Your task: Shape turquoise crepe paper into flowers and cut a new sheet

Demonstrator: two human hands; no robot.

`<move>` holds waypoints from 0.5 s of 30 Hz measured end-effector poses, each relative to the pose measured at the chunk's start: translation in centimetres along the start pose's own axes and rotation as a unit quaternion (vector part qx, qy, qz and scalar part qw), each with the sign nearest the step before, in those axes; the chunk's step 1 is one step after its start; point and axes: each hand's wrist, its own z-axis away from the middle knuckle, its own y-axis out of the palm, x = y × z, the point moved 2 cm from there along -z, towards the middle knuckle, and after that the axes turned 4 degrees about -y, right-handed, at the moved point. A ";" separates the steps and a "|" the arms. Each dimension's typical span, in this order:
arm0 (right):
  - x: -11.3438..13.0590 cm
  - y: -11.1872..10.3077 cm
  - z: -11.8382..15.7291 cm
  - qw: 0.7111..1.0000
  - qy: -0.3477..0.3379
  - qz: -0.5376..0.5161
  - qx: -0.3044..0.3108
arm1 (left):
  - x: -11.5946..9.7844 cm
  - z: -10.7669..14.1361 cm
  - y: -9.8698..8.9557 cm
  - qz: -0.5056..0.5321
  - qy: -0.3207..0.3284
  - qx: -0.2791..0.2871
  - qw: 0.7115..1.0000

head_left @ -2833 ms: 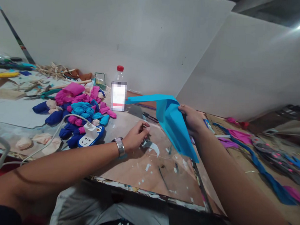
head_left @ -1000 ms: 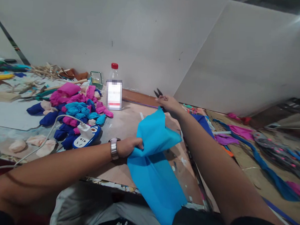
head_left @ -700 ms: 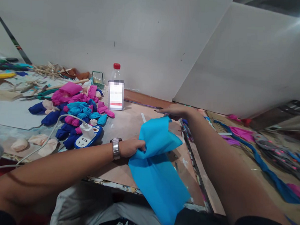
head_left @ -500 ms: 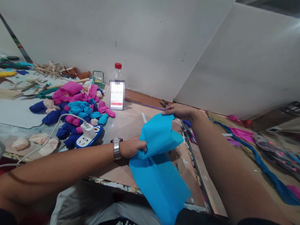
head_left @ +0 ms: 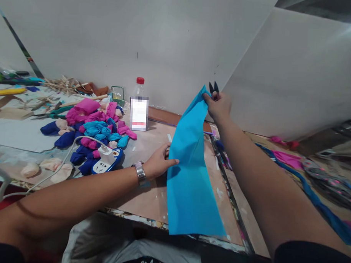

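A long, bright blue sheet (head_left: pixel 188 174) of paper-like material hangs stretched over the table, its lower end at the front edge. At its upper corner, my right hand (head_left: pixel 219 108) pinches it, closed. Two dark pointed blades of small scissors (head_left: pixel 214 88) stick up from that same hand; their handles are hidden in the palm. My left hand (head_left: pixel 160 161), with a metal watch (head_left: pixel 139 172) on the wrist, grips the sheet's left edge halfway up, thumb in front and fingers partly hidden behind.
To the left lies a pile of pink, blue and cream cloth-like rosettes (head_left: pixel 97 128) beside a blue-white power strip (head_left: pixel 108 161) with a white cable. A phone (head_left: pixel 139 115) leans against a red-capped bottle (head_left: pixel 140 84) near the wall. Sticks and pliers lie farther left.
My right hand has risen, pulling the sheet's corner up, so the folded sheet now hangs out long and flatter. My left hand has loosened its bunched hold and moved slightly up.
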 end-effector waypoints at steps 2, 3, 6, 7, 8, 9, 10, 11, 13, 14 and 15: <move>0.1 0.0 -0.6 0.999 0.025 0.032 -0.035 | 0.2 0.0 -0.2 -0.003 -0.008 -0.012 1.000; 0.3 0.2 -0.6 0.998 0.035 0.039 -0.040 | 0.1 0.1 -0.3 -0.003 -0.007 -0.022 1.000; 0.9 0.4 -0.4 0.998 0.031 0.039 -0.040 | -0.3 0.2 -0.5 -0.007 0.009 -0.047 0.999; 1.0 0.3 -0.2 0.998 0.024 0.041 -0.049 | -0.5 0.2 -0.6 -0.006 0.015 -0.055 0.998; 1.1 0.1 0.1 0.997 0.017 0.045 -0.060 | -0.6 0.2 -0.7 -0.001 0.022 -0.064 0.998; 1.1 -0.1 0.3 0.996 0.012 0.049 -0.071 | -0.7 0.2 -0.8 0.004 0.030 -0.075 0.997; 1.1 -0.4 0.6 0.996 0.012 0.051 -0.079 | -0.8 0.1 -0.9 0.005 0.036 -0.088 0.996; 1.0 -0.7 1.0 0.996 0.019 0.045 -0.080 | -0.8 0.0 -1.0 -0.001 0.036 -0.101 0.994; 1.0 -1.1 2.0 0.997 0.057 0.006 -0.047 | -0.8 -0.1 -1.2 -0.029 0.024 -0.129 0.991; 1.0 -1.2 2.8 0.995 0.088 -0.035 -0.013 | -0.7 -0.1 -1.2 -0.045 0.014 -0.145 0.988; 1.2 -1.1 3.8 0.988 0.115 -0.091 0.048 | -0.7 -0.1 -1.3 -0.058 0.006 -0.160 0.985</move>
